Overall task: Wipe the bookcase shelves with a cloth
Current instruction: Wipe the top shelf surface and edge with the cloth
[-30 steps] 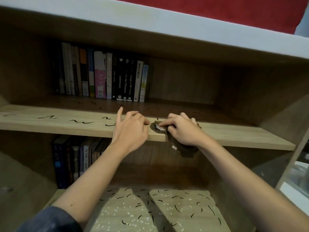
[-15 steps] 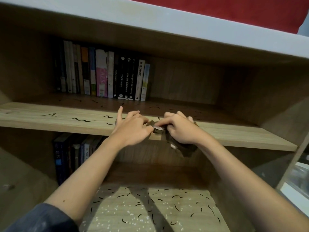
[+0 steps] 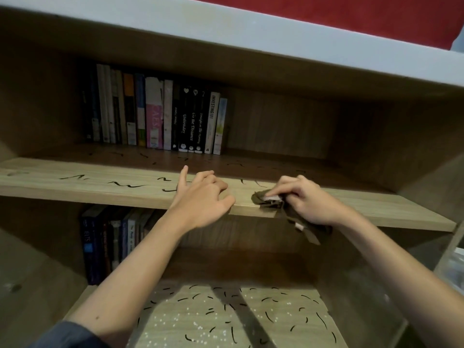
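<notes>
Head view: dark, crumpled cloth (image 3: 257,199) with pale patch.

shelf (image 3: 75,180): matt light wood-grain | cloth (image 3: 261,198): dark, crumpled fabric | books (image 3: 155,116): paper spines

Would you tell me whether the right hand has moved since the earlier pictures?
Yes: the right hand, gripping the cloth, has slid rightward along the shelf's front edge, farther from the books.

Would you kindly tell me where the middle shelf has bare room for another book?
Free: back right of the shelf, between the row of books and the side panel. Crowded: the front edge, where the left hand rests and the right hand grips the cloth.
</notes>
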A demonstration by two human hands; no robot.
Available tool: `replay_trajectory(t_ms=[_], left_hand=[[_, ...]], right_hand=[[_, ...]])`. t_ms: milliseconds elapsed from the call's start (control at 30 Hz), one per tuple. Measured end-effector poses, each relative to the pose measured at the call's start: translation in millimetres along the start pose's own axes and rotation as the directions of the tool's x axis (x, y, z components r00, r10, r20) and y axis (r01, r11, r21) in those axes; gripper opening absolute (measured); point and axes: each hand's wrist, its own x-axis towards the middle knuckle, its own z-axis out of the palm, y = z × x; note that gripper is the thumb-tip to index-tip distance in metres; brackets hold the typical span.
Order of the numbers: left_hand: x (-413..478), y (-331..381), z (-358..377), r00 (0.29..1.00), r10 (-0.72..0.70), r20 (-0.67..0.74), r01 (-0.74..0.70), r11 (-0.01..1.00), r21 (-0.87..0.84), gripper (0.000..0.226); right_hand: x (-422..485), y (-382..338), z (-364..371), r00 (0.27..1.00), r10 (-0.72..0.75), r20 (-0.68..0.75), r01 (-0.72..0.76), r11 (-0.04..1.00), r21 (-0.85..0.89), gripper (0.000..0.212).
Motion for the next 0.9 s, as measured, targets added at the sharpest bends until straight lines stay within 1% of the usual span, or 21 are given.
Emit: replay_trajectory(t_ms=[67, 100, 133, 200, 267, 300, 367, 433, 467, 500, 533, 600, 633, 667, 700, 733, 800, 833, 900], left_hand=[[0, 0, 0, 1.000, 0.004, -0.002, -0.004, 1.000, 0.006, 0.046], [1, 1, 0, 1.000, 0.003, -0.003, -0.003, 1.000, 0.006, 0.046], [1, 2, 0, 1.000, -0.001, -0.005, 0.001, 1.000, 0.006, 0.046], [1, 3, 0, 1.000, -0.011, -0.017, 0.011, 1.000, 0.011, 0.046], [0, 5, 1, 1.000, -0.014, -0.023, 0.014, 1.000, 0.012, 0.046], [0, 5, 1, 1.000, -0.012, -0.024, 0.012, 1.000, 0.008, 0.046], [0, 4, 0, 1.000, -0.012, -0.023, 0.012, 1.000, -0.008, 0.046], [-2, 4, 0, 1.000, -0.025, -0.015, 0.025, 0.999, -0.031, 0.048], [-2, 5, 0, 0.999, -0.034, -0.012, 0.033, 0.998, -0.048, 0.046], [-2, 6, 0, 0.999, -0.047, -0.019, 0.046, 0.996, -0.071, 0.043], [-1, 8, -1, 0.998, -0.059, -0.029, 0.056, 0.995, -0.088, 0.041], [6, 14, -2, 0.998, -0.057, -0.038, 0.052, 0.993, -0.103, 0.040], [12, 19, -2, 0.999, -0.040, -0.036, 0.036, 0.993, -0.109, 0.040], [17, 24, -2, 0.999, -0.023, -0.025, 0.020, 0.994, -0.111, 0.040], [22, 30, 0, 1.000, -0.008, -0.012, 0.007, 0.995, -0.103, 0.041], [25, 34, 3, 1.000, -0.006, -0.008, 0.005, 0.997, -0.079, 0.042], [28, 38, 10, 0.999, -0.042, -0.033, 0.041, 0.999, -0.023, 0.047], [28, 37, 12, 0.996, -0.068, -0.049, 0.067, 0.998, -0.010, 0.049], [30, 35, 13, 0.993, -0.104, -0.059, 0.105, 0.994, 0.008, 0.051]], right_hand=[[16, 5, 0, 0.997, 0.075, -0.026, -0.076, 0.996, -0.039, 0.048], [23, -2, 4, 0.996, 0.087, -0.037, -0.090, 0.994, -0.067, 0.047], [27, -10, 10, 0.996, 0.079, -0.041, -0.083, 0.992, -0.095, 0.047], [21, -26, 23, 0.998, 0.011, -0.062, -0.018, 0.993, -0.118, 0.045], [2, -28, 24, 0.995, -0.053, -0.082, 0.047, 0.996, -0.077, 0.045], [-5, -23, 19, 0.996, -0.057, -0.075, 0.055, 0.998, -0.039, 0.045], [-3, -10, 9, 0.996, 0.024, -0.086, -0.025, 1.000, -0.012, 0.044], [0, -8, 12, 0.988, 0.094, -0.122, -0.107, 0.989, -0.099, 0.040], [-3, -10, 17, 0.986, 0.074, -0.148, -0.095, 0.986, -0.137, 0.039], [-8, -13, 22, 0.986, 0.020, -0.166, -0.044, 0.989, -0.143, 0.038], [-16, -15, 22, 0.986, -0.013, -0.165, -0.002, 0.996, -0.093, 0.037], [-28, -13, 9, 0.989, 0.001, -0.146, 0.009, 0.998, 0.064, 0.038], [-23, -3, 0, 0.986, 0.026, -0.166, -0.011, 0.996, 0.089, 0.039], [-14, 10, -9, 0.977, 0.065, -0.201, -0.052, 0.996, 0.067, 0.040], [-4, 23, -14, 0.967, 0.126, -0.222, -0.125, 0.992, 0.018, 0.040], [8, 32, -16, 0.957, 0.195, -0.215, -0.209, 0.977, -0.041, 0.041], [34, 43, -10, 0.945, 0.299, -0.131, -0.315, 0.941, -0.127, 0.042], [48, 43, -4, 0.945, 0.315, -0.086, -0.325, 0.935, -0.143, 0.041], [66, 31, 5, 0.960, 0.278, -0.038, -0.281, 0.950, -0.136, 0.042]])
